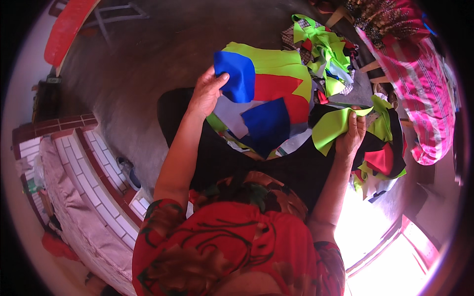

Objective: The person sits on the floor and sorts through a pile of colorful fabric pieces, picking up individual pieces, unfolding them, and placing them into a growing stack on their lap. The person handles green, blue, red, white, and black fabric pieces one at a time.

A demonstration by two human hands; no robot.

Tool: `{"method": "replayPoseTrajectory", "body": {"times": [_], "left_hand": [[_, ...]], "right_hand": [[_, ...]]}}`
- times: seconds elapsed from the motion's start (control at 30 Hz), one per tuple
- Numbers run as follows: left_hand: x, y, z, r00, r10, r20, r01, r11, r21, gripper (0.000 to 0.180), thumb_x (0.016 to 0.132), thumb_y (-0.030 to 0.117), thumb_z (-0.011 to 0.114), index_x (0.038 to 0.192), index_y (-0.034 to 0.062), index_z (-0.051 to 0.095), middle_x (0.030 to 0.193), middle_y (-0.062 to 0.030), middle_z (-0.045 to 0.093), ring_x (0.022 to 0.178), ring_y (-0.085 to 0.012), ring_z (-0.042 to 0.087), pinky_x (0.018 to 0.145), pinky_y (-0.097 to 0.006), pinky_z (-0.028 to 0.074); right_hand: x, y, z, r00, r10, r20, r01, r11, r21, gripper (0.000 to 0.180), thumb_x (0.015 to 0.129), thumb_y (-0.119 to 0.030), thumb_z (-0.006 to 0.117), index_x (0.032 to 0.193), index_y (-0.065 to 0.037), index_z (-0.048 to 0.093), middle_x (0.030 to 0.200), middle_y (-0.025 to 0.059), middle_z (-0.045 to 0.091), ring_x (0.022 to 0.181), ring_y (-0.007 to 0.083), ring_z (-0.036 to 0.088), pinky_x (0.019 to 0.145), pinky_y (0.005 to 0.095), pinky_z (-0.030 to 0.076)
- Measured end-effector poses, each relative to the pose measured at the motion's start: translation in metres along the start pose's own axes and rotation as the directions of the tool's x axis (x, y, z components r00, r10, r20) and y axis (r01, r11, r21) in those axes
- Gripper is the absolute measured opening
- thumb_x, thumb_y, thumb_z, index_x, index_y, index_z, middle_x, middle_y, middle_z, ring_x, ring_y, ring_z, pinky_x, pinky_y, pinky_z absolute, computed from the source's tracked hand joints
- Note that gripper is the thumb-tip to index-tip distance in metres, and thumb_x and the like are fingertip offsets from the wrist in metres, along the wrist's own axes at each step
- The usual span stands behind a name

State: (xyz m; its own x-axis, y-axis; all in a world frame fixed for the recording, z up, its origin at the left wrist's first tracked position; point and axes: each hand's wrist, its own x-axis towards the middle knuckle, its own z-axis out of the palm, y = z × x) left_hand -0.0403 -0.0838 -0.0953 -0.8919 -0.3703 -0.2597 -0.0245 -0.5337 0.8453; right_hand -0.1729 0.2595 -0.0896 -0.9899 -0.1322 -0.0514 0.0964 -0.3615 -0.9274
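A blue fabric piece (236,79) is pinched between the thumb and fingers of my left hand (206,92), held up over the left side of a stack of cut cloth. In my right hand (352,132), thumb on top, is a lime-green fabric piece (327,129). Between my hands the stack shows yellow-green cloth (271,56), red cloth (276,88), grey cloth (231,114) and a second blue piece (269,124). Under and behind my right hand lies a pile of mixed scraps, with a red scrap (379,159) showing. The fingertips of my right hand are partly hidden.
A heap of lime-green scraps (328,54) lies on checked cloth at the far right. Pink plaid cloth (414,89) drapes over something wooden-legged beyond it. A white-tiled brick ledge (94,180) with mauve cloth (64,185) stands on my left. Bright light falls at the lower right.
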Motion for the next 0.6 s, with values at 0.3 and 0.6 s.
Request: {"method": "replayPoseTrajectory", "body": {"times": [0.3,0.6], "left_hand": [[0.028,0.006,0.081,0.946,-0.138,0.293,0.121,0.990,0.073,0.038,0.090,0.012,0.062,0.126,0.0039,0.053,0.113,-0.0052,0.062,0.103,-0.0150,0.059,0.091,-0.034,0.048],[0.106,-0.107,0.081,0.947,-0.057,0.316,-0.224,0.588,0.777,0.029,0.082,0.010,0.068,0.109,0.0033,0.061,0.092,-0.0113,0.066,0.082,-0.0199,0.063,0.075,-0.031,0.049]], "right_hand": [[0.000,-0.007,-0.007,0.999,0.034,0.003,-0.034,0.990,0.137,0.015,0.095,-0.009,0.053,0.108,-0.004,0.058,0.089,0.0043,0.063,0.075,0.0117,0.061,0.069,0.0256,0.051],[0.000,-0.006,-0.008,0.998,0.065,0.011,-0.066,0.978,0.196,0.014,0.094,-0.009,0.056,0.106,-0.004,0.058,0.091,0.0042,0.063,0.078,0.0123,0.061,0.070,0.0258,0.051]]}}
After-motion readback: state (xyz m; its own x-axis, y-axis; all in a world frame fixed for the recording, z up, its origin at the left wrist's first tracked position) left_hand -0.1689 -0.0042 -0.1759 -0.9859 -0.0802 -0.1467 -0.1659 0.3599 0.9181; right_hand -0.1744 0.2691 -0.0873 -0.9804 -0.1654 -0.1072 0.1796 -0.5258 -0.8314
